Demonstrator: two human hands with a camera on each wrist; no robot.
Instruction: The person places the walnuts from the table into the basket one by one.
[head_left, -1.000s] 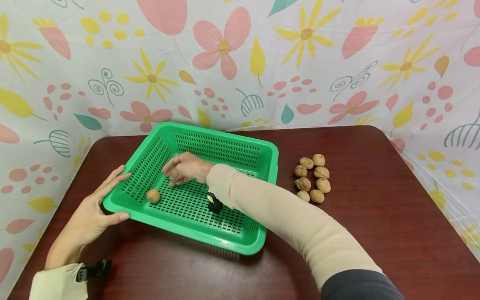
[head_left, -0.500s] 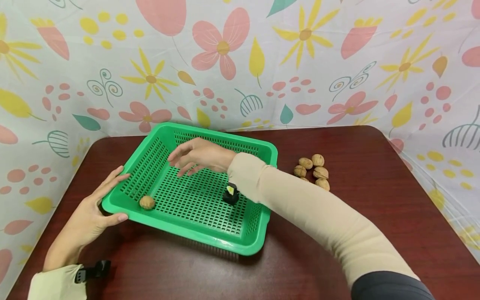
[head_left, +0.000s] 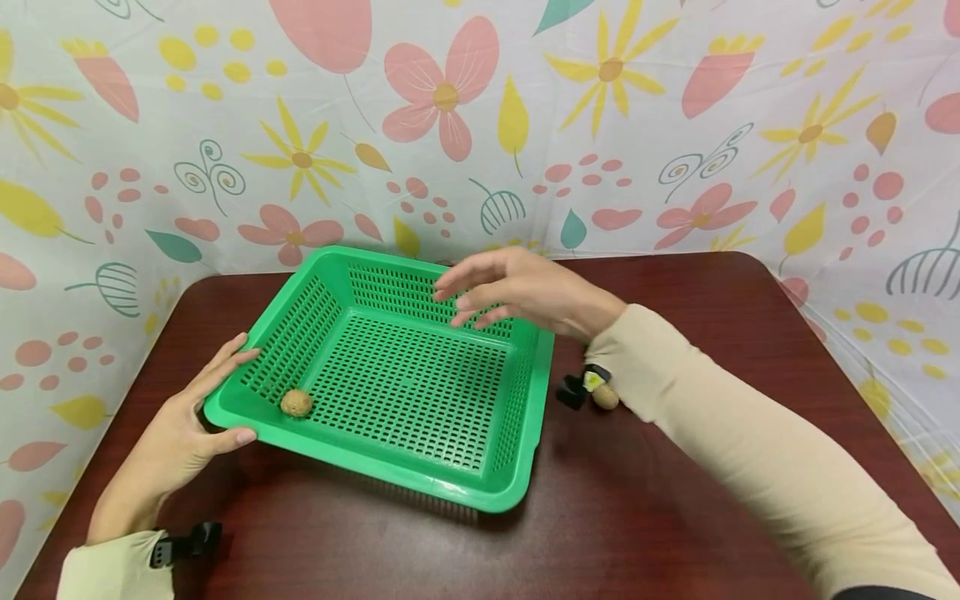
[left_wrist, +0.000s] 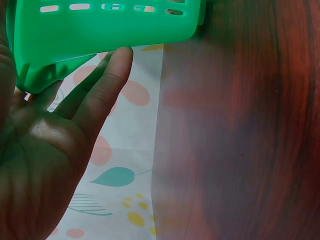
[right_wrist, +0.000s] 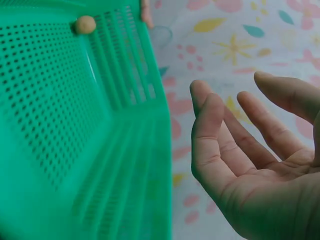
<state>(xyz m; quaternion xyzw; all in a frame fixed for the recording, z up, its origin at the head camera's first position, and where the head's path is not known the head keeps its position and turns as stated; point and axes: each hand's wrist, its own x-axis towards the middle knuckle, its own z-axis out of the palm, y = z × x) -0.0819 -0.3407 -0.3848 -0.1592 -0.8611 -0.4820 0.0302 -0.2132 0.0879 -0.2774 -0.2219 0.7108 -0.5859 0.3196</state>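
A green plastic basket (head_left: 517,400) with slotted walls stands on the table. One walnut (head_left: 297,403) lies inside it at the near left corner. My left hand (head_left: 176,433) holds that same corner from outside, thumb along the front rim and fingers on the left rim; in the left wrist view, fingers (left_wrist: 102,97) reach against the green wall. Above the basket's right side hovers my right hand (head_left: 528,292), fingers loosely bent and holding nothing. The right wrist view shows its fingers (right_wrist: 207,127) apart from the basket rim.
Right of the basket, another walnut (head_left: 605,397) peeks out below the right wrist's black camera (head_left: 573,392); the sleeve (head_left: 690,383) covers that area. The dark wooden table (head_left: 360,550) meets a flower-printed cloth (head_left: 480,108) behind.
My right hand has moved right from inside the basket, leaving the walnut, which rolled slightly toward the near left corner. The forearm now covers most of the walnuts on the table. My left hand stays put.
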